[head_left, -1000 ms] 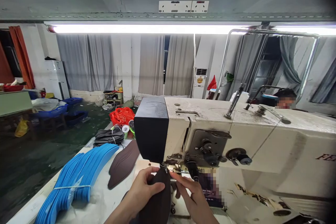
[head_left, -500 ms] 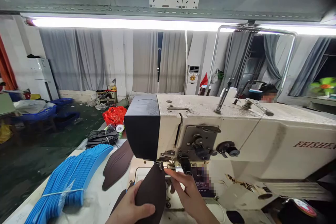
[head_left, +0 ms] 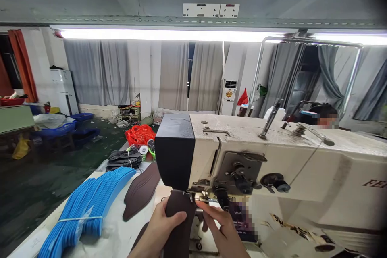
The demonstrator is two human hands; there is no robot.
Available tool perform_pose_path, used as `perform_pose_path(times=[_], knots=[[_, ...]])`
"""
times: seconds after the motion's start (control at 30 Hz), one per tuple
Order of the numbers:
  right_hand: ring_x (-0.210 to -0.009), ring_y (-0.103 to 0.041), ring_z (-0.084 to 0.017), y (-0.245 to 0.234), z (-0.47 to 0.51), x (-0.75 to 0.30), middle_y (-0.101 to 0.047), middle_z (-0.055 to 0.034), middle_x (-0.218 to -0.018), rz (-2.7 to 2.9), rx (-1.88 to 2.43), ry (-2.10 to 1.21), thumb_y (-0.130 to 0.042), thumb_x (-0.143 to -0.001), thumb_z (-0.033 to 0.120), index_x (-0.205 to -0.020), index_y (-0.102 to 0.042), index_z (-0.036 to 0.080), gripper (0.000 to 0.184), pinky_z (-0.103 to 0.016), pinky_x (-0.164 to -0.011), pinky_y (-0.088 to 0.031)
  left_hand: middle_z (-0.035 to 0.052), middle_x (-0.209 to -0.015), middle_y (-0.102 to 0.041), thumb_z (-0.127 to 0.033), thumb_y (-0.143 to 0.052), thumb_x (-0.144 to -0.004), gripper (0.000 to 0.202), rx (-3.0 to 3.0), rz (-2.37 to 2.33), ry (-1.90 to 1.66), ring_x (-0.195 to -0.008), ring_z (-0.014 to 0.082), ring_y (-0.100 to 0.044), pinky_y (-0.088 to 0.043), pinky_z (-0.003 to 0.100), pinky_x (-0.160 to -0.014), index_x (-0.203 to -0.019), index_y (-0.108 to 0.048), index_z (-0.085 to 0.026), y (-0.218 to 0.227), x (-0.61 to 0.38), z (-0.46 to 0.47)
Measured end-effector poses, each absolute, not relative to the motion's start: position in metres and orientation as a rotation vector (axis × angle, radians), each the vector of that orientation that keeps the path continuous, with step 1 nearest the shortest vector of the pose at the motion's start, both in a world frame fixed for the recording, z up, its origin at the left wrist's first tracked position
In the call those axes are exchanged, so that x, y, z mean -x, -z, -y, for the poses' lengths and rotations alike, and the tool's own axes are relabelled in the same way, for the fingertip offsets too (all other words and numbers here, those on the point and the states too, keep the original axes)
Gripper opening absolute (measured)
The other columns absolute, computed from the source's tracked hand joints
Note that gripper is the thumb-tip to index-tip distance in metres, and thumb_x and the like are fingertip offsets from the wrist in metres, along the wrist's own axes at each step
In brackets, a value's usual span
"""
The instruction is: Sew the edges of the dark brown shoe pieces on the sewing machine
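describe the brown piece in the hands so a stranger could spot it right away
Find the big cream sewing machine on the right. Below its black end, a dark brown piece stands upright, gripped by the left hand, with the right hand beside it. The other brown pieces lie flat on the table further left, next to the blue stack.

Layout at the sewing machine [head_left: 272, 161]
Held piece [head_left: 180, 217] under its head, between left hand [head_left: 159, 229] and right hand [head_left: 222, 229]; sole bundle [head_left: 87, 205] left on table [head_left: 117, 236]; loose piece [head_left: 142, 189] between.
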State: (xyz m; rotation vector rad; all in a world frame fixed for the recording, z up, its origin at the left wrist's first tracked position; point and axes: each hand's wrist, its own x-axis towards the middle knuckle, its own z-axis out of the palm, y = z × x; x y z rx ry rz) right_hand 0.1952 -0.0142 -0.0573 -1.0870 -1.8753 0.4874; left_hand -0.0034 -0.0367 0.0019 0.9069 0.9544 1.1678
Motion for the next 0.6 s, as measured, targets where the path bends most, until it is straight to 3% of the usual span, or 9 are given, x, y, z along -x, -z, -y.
perform_pose_path(times=[0.33,0.4,0.5,0.6], knots=[[-0.057,-0.062,-0.018,0.051,0.013,-0.193,-0.070,-0.0011,-0.062,1.890,1.065,-0.536,-0.041,-0.096,0.039,-0.123,-0.062,0.030,0.036,-0.031,-0.067,-0.050,0.0109,-0.094,-0.072,-0.050,-0.075,-0.060,0.059,-0.942,-0.966,-1.351,-0.090,0.0291,-0.066,-0.055,0.035,-0.074,-0.106,-0.059,-0.016,0.026,-0.019,0.035],[-0.056,-0.062,-0.018,0.050,0.014,-0.193,-0.070,-0.0014,-0.064,1.893,1.067,-0.532,-0.041,-0.096,0.038,-0.123,-0.062,0.030,0.036,-0.032,-0.067,-0.050,0.0100,-0.092,-0.072,-0.050,-0.074,-0.062,0.056,-0.978,-0.981,-1.302,-0.079,0.0254,-0.068,-0.054,0.029,-0.061,-0.104,-0.058,-0.017,0.026,-0.017,0.038],[-0.056,-0.061,-0.018,0.049,0.014,-0.193,-0.068,-0.0016,-0.061,1.901,1.071,-0.512,-0.040,-0.096,0.037,-0.123,-0.063,0.029,0.036,-0.031,-0.064,-0.049,0.0052,-0.078,-0.071,-0.050,-0.074,-0.063,0.050,-1.016,-0.982,-1.177,-0.048,0.0125,-0.059,-0.040,0.020,-0.038,-0.097,-0.056,-0.018,0.022,-0.013,0.042],[-0.056,-0.060,-0.018,0.051,0.014,-0.194,-0.066,-0.0012,-0.061,1.896,1.071,-0.507,-0.041,-0.095,0.037,-0.122,-0.063,0.028,0.036,-0.030,-0.062,-0.048,0.0003,-0.068,-0.067,-0.047,-0.075,-0.062,0.048,-0.997,-0.976,-1.098,-0.039,0.0051,-0.047,-0.032,0.016,-0.035,-0.093,-0.054,-0.017,0.013,-0.007,0.044]])
